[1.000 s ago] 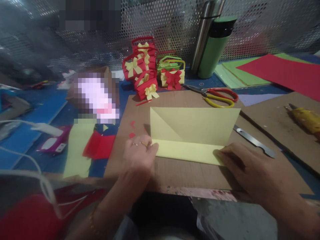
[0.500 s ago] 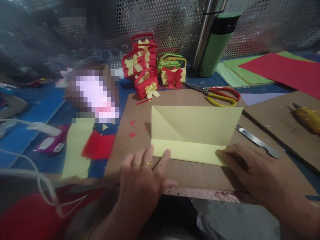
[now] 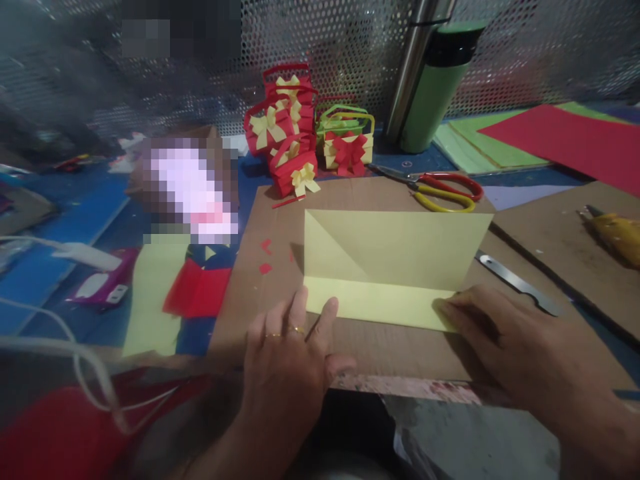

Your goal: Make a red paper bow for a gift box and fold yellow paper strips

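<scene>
Since a second ago, the left hand (image 3: 287, 347) has uncurled from the end of the sheet (image 3: 400, 247) and now lies spread, fingertips resting on the left end of the front flap. Matching the earlier frame, the right hand (image 3: 505, 340) pinches the flap's right end between thumb and finger. The hands are well apart, one at each end. The sheet sits on the middle of the board (image 3: 380, 350), its front flap down and its back panel raised behind the fold.

I judge the step to be steadying a folded flap; the next move calls for even pressure along the crease, both ends kept level.

Counting around the board: one sheet and one blade (image 3: 517, 283) on it, the blade near its right edge; one pair of scissors (image 3: 414, 179) across its back edge; two clear red scraps (image 3: 265, 269) on its left part. Behind it stand one yellow basket (image 3: 330, 157), at least one green basket (image 3: 345, 125) and about five red baskets (image 3: 290, 175), too overlapped for a sure count, plus two bottles (image 3: 433, 100). Left of it, on the worktop (image 3: 197, 339), lie one yellow strip (image 3: 153, 293) and one red piece (image 3: 197, 290).
</scene>
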{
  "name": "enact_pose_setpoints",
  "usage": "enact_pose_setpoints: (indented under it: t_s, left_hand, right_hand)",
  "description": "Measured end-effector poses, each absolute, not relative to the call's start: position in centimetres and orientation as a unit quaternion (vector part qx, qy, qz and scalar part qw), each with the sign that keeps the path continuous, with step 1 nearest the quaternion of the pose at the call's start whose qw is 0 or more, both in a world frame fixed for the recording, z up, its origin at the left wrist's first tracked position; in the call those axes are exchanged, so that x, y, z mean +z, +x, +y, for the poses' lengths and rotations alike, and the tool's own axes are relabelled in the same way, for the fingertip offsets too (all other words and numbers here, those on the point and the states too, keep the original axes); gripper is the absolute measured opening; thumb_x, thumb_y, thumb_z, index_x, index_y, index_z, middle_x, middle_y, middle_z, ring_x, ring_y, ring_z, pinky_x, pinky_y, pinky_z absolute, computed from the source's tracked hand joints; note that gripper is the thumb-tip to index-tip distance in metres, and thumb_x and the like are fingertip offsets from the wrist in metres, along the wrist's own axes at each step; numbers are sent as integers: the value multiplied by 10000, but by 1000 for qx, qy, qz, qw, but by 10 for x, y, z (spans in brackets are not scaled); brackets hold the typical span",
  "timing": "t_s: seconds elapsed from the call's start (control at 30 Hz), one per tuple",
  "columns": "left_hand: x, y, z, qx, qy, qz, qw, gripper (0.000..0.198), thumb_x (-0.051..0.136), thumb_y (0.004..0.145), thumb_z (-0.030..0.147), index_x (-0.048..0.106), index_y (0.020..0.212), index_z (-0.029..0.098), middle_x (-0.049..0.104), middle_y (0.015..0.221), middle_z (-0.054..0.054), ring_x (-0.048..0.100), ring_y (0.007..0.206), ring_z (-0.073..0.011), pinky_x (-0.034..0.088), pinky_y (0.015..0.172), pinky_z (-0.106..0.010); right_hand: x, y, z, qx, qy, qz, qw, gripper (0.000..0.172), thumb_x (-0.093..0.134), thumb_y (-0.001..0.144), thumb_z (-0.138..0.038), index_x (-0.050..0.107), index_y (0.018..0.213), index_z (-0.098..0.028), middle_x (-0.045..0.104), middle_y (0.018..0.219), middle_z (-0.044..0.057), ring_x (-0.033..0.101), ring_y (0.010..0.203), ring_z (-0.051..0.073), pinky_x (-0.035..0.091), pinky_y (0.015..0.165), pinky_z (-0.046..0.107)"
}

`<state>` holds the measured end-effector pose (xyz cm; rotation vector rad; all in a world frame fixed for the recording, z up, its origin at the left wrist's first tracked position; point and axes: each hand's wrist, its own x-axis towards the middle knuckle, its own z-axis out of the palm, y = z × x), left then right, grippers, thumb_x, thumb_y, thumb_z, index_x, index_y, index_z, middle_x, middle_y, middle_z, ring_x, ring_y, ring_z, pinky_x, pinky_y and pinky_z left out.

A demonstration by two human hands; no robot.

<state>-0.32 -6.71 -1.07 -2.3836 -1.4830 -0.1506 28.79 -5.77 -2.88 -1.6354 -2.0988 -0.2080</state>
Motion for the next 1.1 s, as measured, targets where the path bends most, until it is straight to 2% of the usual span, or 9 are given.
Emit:
enact_pose_setpoints:
  t_s: [0.17, 0.33, 0.5, 0.63, 0.77, 1.1]
  left_hand:
    - [-7, 1, -66, -34, -832, -534, 148, 642, 649, 913, 659, 624, 1465, 332, 585, 1547, -101, 585, 1172, -331, 403, 955, -463]
    - [-4, 2, -67, -45, -843, -516, 147, 569, 661, 966, 514, 614, 1477, 267, 599, 1543, -59, 594, 1140, -296, 411, 956, -436]
    - [-5, -1, -66, -58, -856, -491, 152, 529, 645, 994, 428, 613, 1476, 212, 672, 1456, -74, 598, 1136, -281, 406, 992, -432]
    - [-10, -1, -67, -72, -856, -487, 157, 503, 630, 1008, 378, 598, 1489, 235, 682, 1442, -67, 599, 1160, -278, 397, 999, -432]
    - [-17, 0, -72, -126, -841, -499, 168, 509, 599, 1023, 379, 583, 1502, 209, 679, 1445, -85, 586, 1172, -288, 382, 1004, -445]
    - [-14, -10, -76, -103, -858, -471, 177, 571, 559, 1036, 425, 535, 1533, 145, 605, 1529, -106, 579, 1207, -286, 381, 1011, -423]
  right_hand:
    - [-26, 286, -56, -68, -594, -763, 245, 415, 404, 1071, -444, 611, 776, -239, 685, 713, 46, 617, 610, 193, 349, 530, 316]
    - [-25, 285, -56, -85, -593, -762, 246, 442, 379, 1083, -451, 600, 770, -232, 669, 674, 38, 608, 568, 178, 294, 494, 312]
    - [-25, 286, -57, -67, -594, -767, 232, 425, 399, 1074, -464, 603, 781, -235, 683, 693, 44, 619, 573, 182, 308, 496, 306]
    - [-27, 286, -57, -38, -610, -752, 248, 406, 416, 1057, -462, 611, 776, -244, 677, 688, 43, 603, 568, 186, 303, 511, 317]
    - [-28, 287, -57, -43, -611, -750, 251, 411, 419, 1056, -466, 609, 769, -241, 682, 695, 45, 612, 588, 188, 291, 515, 317]
    - [-32, 289, -58, -51, -621, -747, 231, 483, 385, 1065, -531, 635, 782, -231, 689, 714, 54, 586, 586, 186, 314, 531, 312]
